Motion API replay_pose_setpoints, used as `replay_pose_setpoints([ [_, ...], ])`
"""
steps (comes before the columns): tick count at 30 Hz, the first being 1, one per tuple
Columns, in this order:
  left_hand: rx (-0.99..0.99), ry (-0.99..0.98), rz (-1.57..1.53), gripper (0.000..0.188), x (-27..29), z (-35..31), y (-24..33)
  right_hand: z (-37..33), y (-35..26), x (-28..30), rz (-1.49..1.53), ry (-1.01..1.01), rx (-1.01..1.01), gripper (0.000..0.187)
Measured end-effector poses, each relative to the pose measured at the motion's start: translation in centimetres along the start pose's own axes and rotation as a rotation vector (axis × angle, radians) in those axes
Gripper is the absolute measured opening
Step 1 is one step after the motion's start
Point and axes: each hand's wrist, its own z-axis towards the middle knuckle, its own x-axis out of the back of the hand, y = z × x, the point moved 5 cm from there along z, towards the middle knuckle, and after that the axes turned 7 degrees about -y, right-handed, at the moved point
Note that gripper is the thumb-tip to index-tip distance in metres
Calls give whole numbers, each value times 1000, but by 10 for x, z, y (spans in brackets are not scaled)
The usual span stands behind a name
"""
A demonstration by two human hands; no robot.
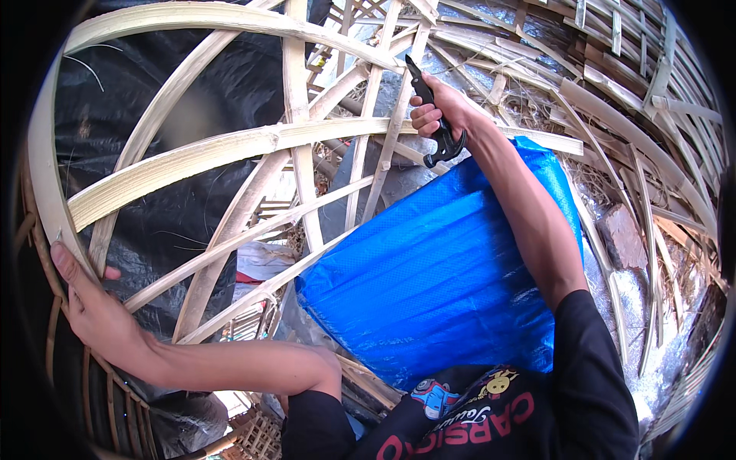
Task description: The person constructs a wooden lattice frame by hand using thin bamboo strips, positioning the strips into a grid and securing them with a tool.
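Observation:
My left hand [103, 318] is closed round a wide, pale bamboo strip [46, 165] at the far left, its thumb lying along the strip's face. This strip bends upward past a long curved strip [192, 172] that runs across to the right. In my right hand [445, 111], fingers wrapped round the handle, is a black knife [415, 74] with a hooked handle end. Its dark blade points up, close to the tip of another curved strip [230, 15] at the top. Several strips cross one another in an open lattice between my hands.
A blue woven plastic sheet [452, 268] lies over my lap beneath my right forearm. Black plastic sheeting [192, 115] spreads behind the lattice at left. Loose bamboo lengths and shavings litter the right, around a brick-like block [622, 238]. A woven bamboo piece [257, 437] shows at the lower left.

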Motion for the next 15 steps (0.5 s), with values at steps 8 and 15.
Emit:
replay_pose_setpoints([
  [8,4,-13,60,83,1,1,1,-5,0,0,21,-22,-86,53],
  [15,1,-15,92,82,2,3,1,-7,4,0,67,-63,-124,54],
])
